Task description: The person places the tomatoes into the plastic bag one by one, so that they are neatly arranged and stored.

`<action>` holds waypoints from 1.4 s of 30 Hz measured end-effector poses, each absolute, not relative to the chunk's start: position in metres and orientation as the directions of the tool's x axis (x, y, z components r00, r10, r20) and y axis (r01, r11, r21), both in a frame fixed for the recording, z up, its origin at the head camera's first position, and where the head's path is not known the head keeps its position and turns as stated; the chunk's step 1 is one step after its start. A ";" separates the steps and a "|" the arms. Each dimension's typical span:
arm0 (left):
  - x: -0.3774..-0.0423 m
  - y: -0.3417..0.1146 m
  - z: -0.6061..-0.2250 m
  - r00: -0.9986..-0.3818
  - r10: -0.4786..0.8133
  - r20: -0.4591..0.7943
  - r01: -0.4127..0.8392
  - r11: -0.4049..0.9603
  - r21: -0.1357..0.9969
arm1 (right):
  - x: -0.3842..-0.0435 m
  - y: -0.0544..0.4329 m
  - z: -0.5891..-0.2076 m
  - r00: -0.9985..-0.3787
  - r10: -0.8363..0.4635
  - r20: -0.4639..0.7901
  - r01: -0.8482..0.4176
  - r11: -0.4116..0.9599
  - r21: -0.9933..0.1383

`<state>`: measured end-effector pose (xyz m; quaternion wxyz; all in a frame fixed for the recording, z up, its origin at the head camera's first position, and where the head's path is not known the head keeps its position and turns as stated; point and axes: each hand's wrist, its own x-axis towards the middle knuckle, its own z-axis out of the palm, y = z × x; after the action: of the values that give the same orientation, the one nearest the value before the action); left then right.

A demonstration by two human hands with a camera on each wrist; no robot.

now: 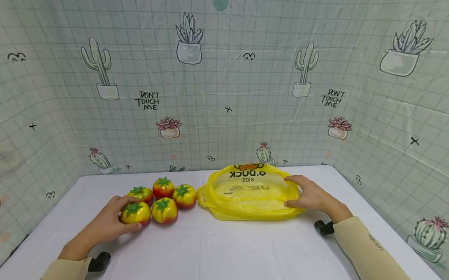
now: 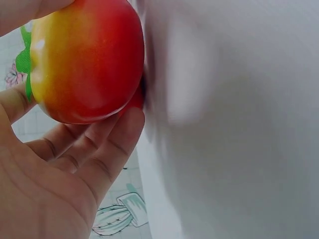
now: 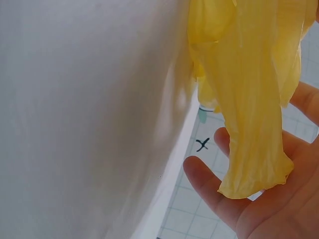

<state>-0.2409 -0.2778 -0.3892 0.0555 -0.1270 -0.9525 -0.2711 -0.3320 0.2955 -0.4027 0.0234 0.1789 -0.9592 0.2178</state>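
My left hand [image 1: 108, 222] is around the nearest-left tomato [image 1: 136, 214], a glossy yellow-and-red fruit with a green leafy top. In the left wrist view the thumb lies against one side of that tomato [image 2: 89, 59] and the fingers against the other. It rests on or very near the table. At the right end of a yellow plastic bag [image 1: 254, 193] is my right hand [image 1: 313, 194], its fingers spread. The right wrist view shows the bag's loose handle [image 3: 254, 124] hanging between thumb and fingers, not pinched.
Several more tomatoes stand grouped beside the held one, including one at the back [image 1: 163, 187] and one nearest the bag [image 1: 184, 196]. A white cloth covers the table [image 1: 215, 254]. Behind it hangs a grid-patterned curtain [image 1: 221, 85] with printed cacti.
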 end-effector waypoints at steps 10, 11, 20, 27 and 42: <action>-0.235 -0.277 -0.380 -0.948 0.229 0.219 0.311 0.804 0.507 | -0.332 0.294 -0.401 -0.937 -0.331 0.113 -0.348 0.841 -0.414; -0.235 -0.276 -0.379 -0.946 0.232 0.225 0.317 0.799 0.510 | -0.332 0.294 -0.401 -0.937 -0.330 0.114 -0.347 0.841 -0.414; -0.234 -0.268 -0.371 -0.931 0.268 0.249 0.362 0.768 0.528 | -0.331 0.294 -0.400 -0.934 -0.337 0.120 -0.356 0.840 -0.410; -0.229 -0.256 -0.366 -0.918 0.277 0.282 0.392 0.737 0.551 | -0.331 0.294 -0.401 -0.932 -0.342 0.122 -0.361 0.839 -0.407; -0.234 -0.216 -0.362 -0.875 0.357 0.328 0.485 0.658 0.577 | -0.332 0.291 -0.402 -0.930 -0.343 0.131 -0.366 0.838 -0.405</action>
<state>-0.2341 -0.2160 -0.3619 0.0933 -0.2322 -0.9056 -0.3423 -0.3316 0.2909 -0.4019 0.0264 0.1848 -0.9583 0.2166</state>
